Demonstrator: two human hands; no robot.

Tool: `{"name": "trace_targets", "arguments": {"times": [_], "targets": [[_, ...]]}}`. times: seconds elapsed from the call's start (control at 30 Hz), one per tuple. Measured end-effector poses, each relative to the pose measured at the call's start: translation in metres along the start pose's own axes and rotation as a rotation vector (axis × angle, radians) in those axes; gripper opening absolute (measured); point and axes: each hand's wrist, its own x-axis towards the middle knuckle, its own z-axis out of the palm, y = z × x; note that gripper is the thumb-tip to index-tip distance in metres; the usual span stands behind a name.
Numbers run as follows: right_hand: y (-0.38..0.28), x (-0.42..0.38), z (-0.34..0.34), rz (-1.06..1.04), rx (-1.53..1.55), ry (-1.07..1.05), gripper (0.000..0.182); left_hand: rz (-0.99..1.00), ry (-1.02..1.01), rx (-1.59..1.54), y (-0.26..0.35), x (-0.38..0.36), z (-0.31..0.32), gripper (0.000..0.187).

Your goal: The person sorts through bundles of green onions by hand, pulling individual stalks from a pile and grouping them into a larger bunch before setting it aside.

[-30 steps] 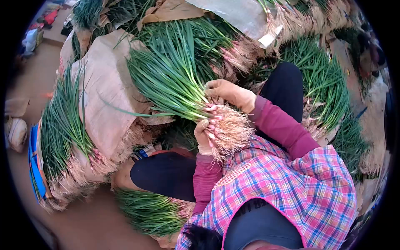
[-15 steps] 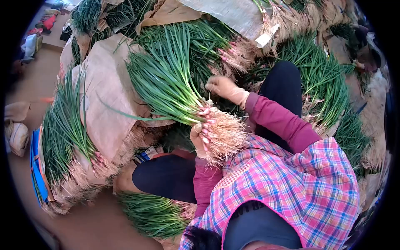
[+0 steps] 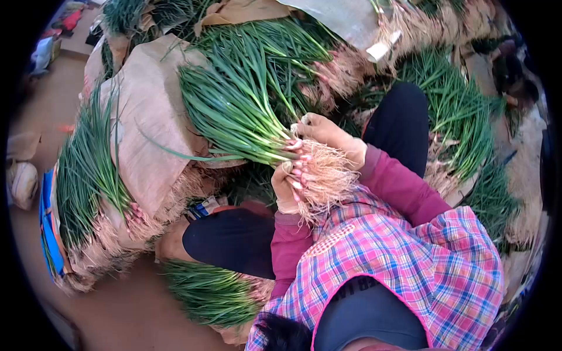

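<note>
A large bunch of green onions [image 3: 234, 111] with pink bulbs and pale roots [image 3: 328, 175] lies across the middle, leaves towards the upper left. My left hand [image 3: 285, 188], in a pale glove, grips the bunch from below at the bulbs. Also gloved, my right hand [image 3: 331, 137] is at the upper side of the bunch, its fingers pinched together by the stems just above the bulbs. Whether a single stem is between those fingers is hard to tell.
Onion piles lie at the left [image 3: 88, 175], behind the bunch [image 3: 345, 67], at the right [image 3: 453, 111] and below my knee [image 3: 211, 292]. A beige sheet [image 3: 155, 117] covers part of the left pile. A pale sheet [image 3: 339, 20] lies at the top.
My right hand has moved down from above the bunch to its stems, near the bulbs. My left hand still holds the bunch, which has shifted slightly.
</note>
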Motion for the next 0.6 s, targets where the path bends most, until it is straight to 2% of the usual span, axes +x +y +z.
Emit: {"name": "trace_targets", "arguments": {"times": [0.03,0.07,0.1,0.17,0.23,0.3,0.33,0.37,0.43,0.47,0.5,0.57,0.6], "targets": [[-0.006,-0.006,0.000,0.111,0.092,-0.126,0.027,-0.066,-0.035,-0.027,-0.003,0.001,-0.015,0.045],[-0.028,-0.017,0.020,0.535,0.459,-0.048,0.026,-0.052,-0.019,-0.032,-0.003,-0.004,-0.016,0.045],[-0.003,0.017,-0.003,0.430,0.429,-0.061,0.026,-0.028,-0.010,-0.038,-0.003,-0.006,-0.015,0.046],[0.000,0.040,-0.026,0.425,0.522,-0.286,0.027,-0.021,-0.020,-0.106,-0.002,-0.005,-0.015,0.048],[-0.001,0.050,-0.023,0.365,0.516,-0.301,0.029,-0.047,-0.033,-0.073,0.003,-0.007,-0.006,0.050],[0.000,0.048,-0.013,0.250,0.392,-0.231,0.030,-0.121,-0.128,-0.077,0.005,-0.006,-0.016,0.056],[-0.006,0.047,-0.010,0.344,0.405,-0.156,0.024,-0.094,-0.102,-0.035,0.005,-0.006,-0.014,0.055],[0.008,0.060,-0.015,0.292,0.516,-0.181,0.021,-0.071,-0.076,0.008,0.003,-0.006,-0.012,0.054],[0.009,0.062,-0.013,0.214,0.457,-0.061,0.018,-0.101,-0.056,-0.011,0.002,-0.005,-0.014,0.052],[-0.003,0.044,-0.004,0.162,0.309,-0.006,0.016,-0.132,-0.037,-0.024,0.002,-0.004,-0.015,0.050],[0.009,0.049,-0.003,0.020,0.203,-0.002,0.016,-0.133,-0.035,-0.022,0.002,-0.003,-0.016,0.050],[-0.002,0.025,0.004,0.121,0.256,0.009,0.015,-0.080,-0.033,0.021,0.000,-0.004,-0.016,0.050],[0.001,0.020,0.008,0.112,0.385,0.036,0.014,-0.098,-0.044,-0.006,0.001,-0.004,-0.018,0.049]]}}
